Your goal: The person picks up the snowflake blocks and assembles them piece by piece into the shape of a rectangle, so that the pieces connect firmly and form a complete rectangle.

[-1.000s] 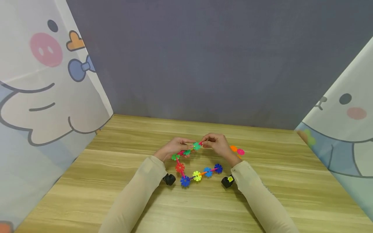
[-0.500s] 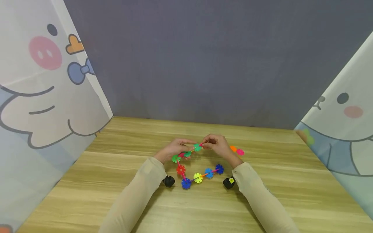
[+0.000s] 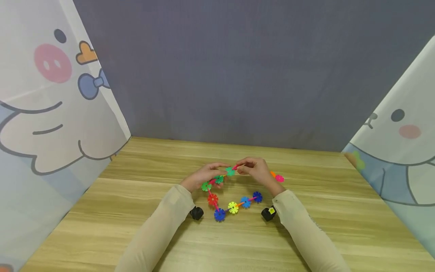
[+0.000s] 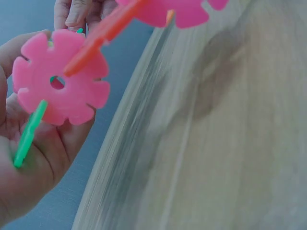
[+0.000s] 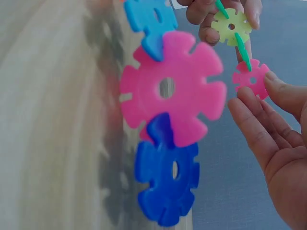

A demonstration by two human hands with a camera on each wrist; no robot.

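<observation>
A chain of notched plastic discs, pushed together slot to slot, curves between my hands in the head view. My left hand (image 3: 208,173) grips its upper part, around a green disc (image 3: 219,179) and a yellow disc (image 5: 223,29). The right hand (image 3: 255,170) pinches the pink disc (image 5: 248,82) at the upper end, thumb on one side and fingers on the other. From the left hand the chain runs down through a red disc (image 3: 213,199), a blue disc (image 3: 219,215) and a yellow disc to a dark blue end disc (image 3: 257,197).
Loose orange and pink discs (image 3: 279,178) lie on the wooden table (image 3: 163,160), just right of the right hand. Black wrist cameras (image 3: 197,213) hang beneath both cuffs. A grey partition (image 3: 238,75) stands behind the table, with printed cartoon panels at the sides.
The lower run of the chain has shifted slightly right and down in the head view. Both hands keep their grips and have hardly moved.
</observation>
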